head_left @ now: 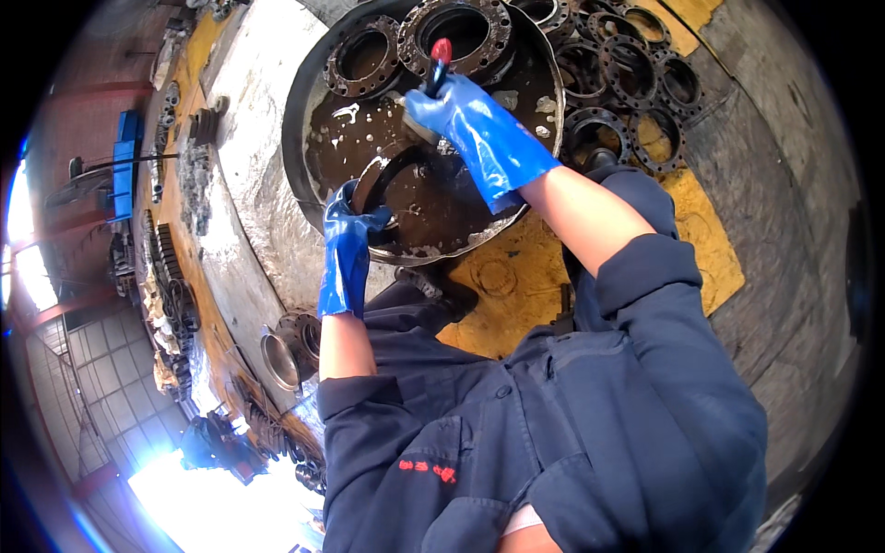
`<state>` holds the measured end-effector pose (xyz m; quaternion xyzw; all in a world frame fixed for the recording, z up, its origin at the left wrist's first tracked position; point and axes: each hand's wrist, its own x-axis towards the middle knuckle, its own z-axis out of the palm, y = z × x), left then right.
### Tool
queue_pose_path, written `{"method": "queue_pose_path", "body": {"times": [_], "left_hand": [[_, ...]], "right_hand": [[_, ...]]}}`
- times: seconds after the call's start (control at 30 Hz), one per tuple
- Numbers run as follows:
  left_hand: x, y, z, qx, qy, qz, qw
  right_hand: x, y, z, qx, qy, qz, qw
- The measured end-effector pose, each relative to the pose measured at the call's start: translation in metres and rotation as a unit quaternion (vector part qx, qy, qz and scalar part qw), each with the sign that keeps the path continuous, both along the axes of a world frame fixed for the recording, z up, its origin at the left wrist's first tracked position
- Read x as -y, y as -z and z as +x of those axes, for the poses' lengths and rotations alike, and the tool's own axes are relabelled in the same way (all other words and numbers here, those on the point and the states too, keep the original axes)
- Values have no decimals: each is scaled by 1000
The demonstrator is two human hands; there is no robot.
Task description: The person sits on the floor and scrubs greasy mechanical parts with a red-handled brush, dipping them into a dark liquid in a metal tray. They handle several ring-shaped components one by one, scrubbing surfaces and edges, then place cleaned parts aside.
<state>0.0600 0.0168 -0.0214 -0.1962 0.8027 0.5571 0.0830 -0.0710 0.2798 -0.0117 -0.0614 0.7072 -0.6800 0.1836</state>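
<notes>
A wide round metal pan [293,138] of dark, foamy liquid lies in front of me. My left hand [350,229], in a blue rubber glove, is closed on the near left side of a dark metal ring [371,181] that is partly in the liquid. My right hand [452,112], also gloved in blue, grips what looks like a brush [441,57] by its black handle with a red end. The brush's working end is mostly hidden under the glove, above the ring. Two bolt-holed flange rings [361,57] [502,37] sit at the pan's far side.
Several dark flange rings [630,69] are heaped right of the pan. A cylindrical metal part [281,359] stands on the floor near my left forearm. Yellow boards [507,286] lie under and beside my legs. Rows of metal parts [166,267] line the far left.
</notes>
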Motion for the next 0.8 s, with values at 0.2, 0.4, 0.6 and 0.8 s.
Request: {"method": "queue_pose_path", "body": {"times": [0.2,0.4,0.6,0.8], "left_hand": [[3,10,-7,7,-9,-15,1000],[21,44,-7,0,-96,121,988],[-2,5,-5,-27,3,4,1000],[-21,-15,1,-26,-43,60,997]], "right_hand": [[38,-49,16,-1,-77,59,995],[45,-41,32,-46,-122,57,990],[13,36,-28,95,6,126,988],[4,71,3,151,68,69,984]]}}
